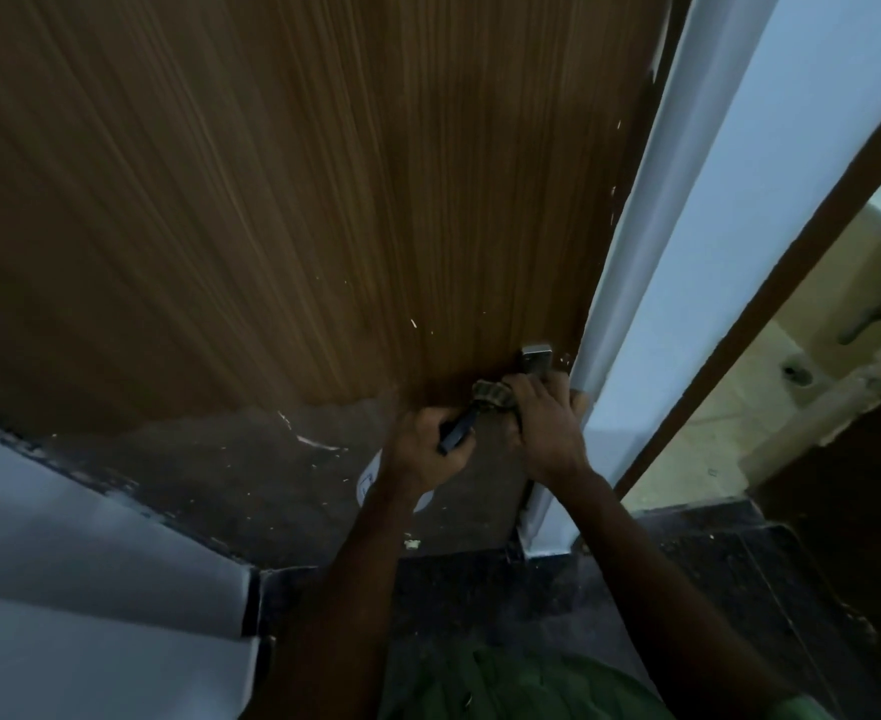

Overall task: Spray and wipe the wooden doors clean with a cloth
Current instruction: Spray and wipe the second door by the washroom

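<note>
This looks like the wiping step: the right hand [544,423] presses the cloth [495,397] on the wooden door [324,200] just under the metal plate [536,360], the left hand [425,449] grips a dark handle [459,433], and next should come rubbing around that plate.

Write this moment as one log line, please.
left hand: grips dark door handle | right hand: presses cloth at handle plate | wooden door: paint-flecked

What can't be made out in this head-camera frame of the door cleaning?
- Door handle: head view; the left hand curls round it, showing only a dark stub.
- Cloth: mostly under the right hand; whether it touches the lock plate is unclear.
- White object: behind the left forearm; a spray bottle cannot be confirmed.
- Wooden door: motion-blurred, top cut off; wetness unreadable.
</note>
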`<action>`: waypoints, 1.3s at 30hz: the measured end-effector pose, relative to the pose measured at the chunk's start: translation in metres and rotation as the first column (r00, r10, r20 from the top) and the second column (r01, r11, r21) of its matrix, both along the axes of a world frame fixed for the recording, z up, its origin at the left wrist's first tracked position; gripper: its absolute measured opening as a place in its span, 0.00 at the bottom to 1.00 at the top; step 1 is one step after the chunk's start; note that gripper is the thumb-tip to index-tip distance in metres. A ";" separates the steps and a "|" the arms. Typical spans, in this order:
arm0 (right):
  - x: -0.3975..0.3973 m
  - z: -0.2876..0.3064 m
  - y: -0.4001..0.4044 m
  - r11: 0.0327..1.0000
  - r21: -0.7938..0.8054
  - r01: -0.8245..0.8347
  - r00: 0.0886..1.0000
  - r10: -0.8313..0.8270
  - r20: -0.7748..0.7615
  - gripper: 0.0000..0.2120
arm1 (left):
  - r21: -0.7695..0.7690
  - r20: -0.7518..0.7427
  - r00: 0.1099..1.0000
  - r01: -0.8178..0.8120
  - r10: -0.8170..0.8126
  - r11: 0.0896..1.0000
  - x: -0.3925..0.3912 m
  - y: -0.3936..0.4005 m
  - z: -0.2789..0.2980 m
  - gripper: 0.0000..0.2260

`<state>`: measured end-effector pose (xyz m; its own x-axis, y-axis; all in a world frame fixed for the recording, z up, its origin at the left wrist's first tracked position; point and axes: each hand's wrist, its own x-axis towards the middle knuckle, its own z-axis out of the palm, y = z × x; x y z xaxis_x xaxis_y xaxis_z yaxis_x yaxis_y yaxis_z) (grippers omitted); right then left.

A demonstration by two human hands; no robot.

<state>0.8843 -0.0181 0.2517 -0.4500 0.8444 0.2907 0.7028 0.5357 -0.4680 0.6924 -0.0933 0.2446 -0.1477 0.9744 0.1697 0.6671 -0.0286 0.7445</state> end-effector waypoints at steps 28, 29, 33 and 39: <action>0.007 -0.015 0.006 0.996 0.085 -0.001 0.998 0.006 -0.057 0.19 | 0.207 0.094 0.993 -0.086 0.068 0.974 0.022 0.006 0.019 0.08; 0.008 -0.015 0.003 0.996 0.080 0.026 0.992 -0.015 -0.127 0.20 | 0.191 0.088 0.994 -0.087 0.071 0.978 0.024 0.007 0.018 0.07; 0.006 -0.011 -0.002 0.952 -0.041 0.304 0.893 -0.300 -0.334 0.21 | 0.148 0.065 0.996 -0.065 0.056 0.987 0.036 0.009 0.019 0.08; 0.014 -0.008 -0.002 0.912 -0.078 0.404 0.797 -0.392 -0.459 0.12 | 0.181 0.049 0.998 -0.054 0.046 0.982 0.037 0.005 0.022 0.14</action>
